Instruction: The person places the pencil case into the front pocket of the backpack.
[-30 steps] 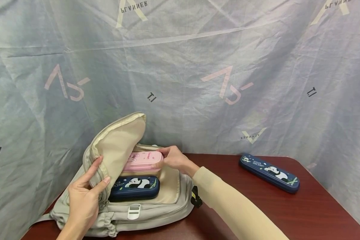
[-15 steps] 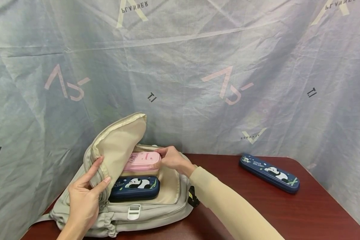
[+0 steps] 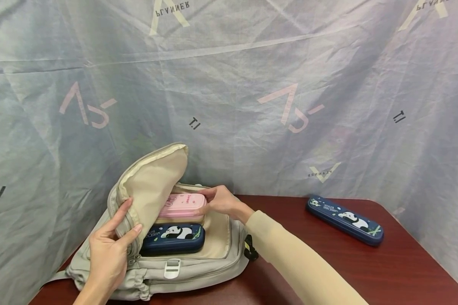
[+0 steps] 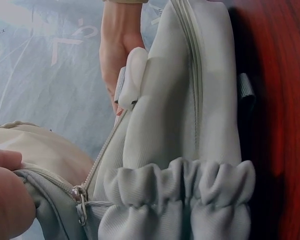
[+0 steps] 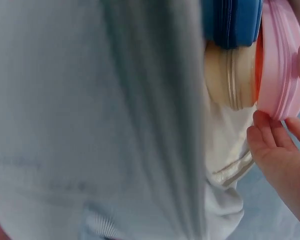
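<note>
A pale grey backpack (image 3: 198,271) lies on the table, its front flap (image 3: 152,182) lifted. My left hand (image 3: 108,250) pinches the flap's zipped edge between thumb and fingers. Inside the opening, a pink pencil case (image 3: 187,203) lies on a cream case (image 5: 230,75) that has an orange edge. My right hand (image 3: 223,201) grips the pink case's right end, thumb on the near side, as the right wrist view also shows. In front of them sits a navy pencil case with a panda (image 3: 175,237). The flap hides the left ends of the cases.
A second navy panda pencil case (image 3: 343,220) lies slantwise on the dark red table (image 3: 290,237), to the right. A grey printed cloth (image 3: 229,84) hangs behind and at both sides. At the bag's right side is a black buckle (image 3: 250,248).
The pink pencil case has shifted slightly left, further under the flap, with my right hand on it. My left hand keeps its hold on the flap. The head view has shifted slightly.
</note>
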A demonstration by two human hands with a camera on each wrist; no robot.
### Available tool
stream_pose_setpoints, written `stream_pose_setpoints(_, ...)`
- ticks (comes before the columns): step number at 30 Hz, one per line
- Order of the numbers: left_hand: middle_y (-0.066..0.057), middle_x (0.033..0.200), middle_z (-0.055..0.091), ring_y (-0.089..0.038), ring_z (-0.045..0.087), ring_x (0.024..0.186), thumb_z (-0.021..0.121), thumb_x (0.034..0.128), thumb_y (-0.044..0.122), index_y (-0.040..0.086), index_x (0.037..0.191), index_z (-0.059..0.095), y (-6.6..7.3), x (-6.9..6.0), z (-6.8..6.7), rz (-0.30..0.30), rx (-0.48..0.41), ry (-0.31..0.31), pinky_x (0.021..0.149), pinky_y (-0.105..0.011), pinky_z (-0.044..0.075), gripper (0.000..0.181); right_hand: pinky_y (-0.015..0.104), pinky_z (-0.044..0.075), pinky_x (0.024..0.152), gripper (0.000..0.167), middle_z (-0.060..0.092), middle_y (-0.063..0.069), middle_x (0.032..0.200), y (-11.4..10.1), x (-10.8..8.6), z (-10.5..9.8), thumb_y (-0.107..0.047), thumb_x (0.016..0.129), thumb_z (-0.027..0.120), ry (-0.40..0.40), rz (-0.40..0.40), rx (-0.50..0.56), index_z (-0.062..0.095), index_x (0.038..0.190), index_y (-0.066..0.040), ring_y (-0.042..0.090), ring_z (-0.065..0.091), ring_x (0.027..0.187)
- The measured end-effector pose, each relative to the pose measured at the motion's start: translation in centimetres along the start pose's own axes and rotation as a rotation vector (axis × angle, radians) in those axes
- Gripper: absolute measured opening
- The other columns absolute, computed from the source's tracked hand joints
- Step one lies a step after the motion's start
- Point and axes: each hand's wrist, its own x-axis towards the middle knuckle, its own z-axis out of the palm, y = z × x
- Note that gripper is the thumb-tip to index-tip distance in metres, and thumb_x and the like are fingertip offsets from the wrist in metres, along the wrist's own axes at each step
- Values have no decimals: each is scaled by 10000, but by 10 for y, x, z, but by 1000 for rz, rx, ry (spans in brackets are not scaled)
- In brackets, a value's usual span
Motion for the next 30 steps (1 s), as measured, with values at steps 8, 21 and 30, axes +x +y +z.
stream_pose_setpoints(8, 0, 1407, 674, -185, 308, 1542, 571, 811, -379, -104, 1399, 581, 0, 0, 0, -5, 1, 6, 1222, -255, 281, 649, 237, 551, 848, 574, 760, 174, 1146, 7, -2, -6, 59, 803, 841, -16, -38, 11, 689, 1356, 38, 265, 712, 1065)
stream_pose_setpoints(21, 14, 1369, 697, -189, 307, 1544, 581, 797, -384, -99, 1380, 597, 1, -1, 0, 1, -10, 9, 1256, -277, 203, 649, 248, 552, 856, 544, 764, 147, 1124, 2, -1, 0, 71, 816, 824, -21, -43, 16, 709, 1344, 8, 249, 704, 1055)
stream_pose_setpoints(30, 2, 1369, 696, -190, 313, 1542, 577, 792, -390, -103, 1376, 597, 1, -2, 1, 5, -23, 10, 1259, -281, 198, 651, 281, 556, 902, 552, 754, 156, 1164, 3, 0, 0, 89, 826, 807, -36, -28, 41, 699, 1361, 4, 302, 694, 1115)
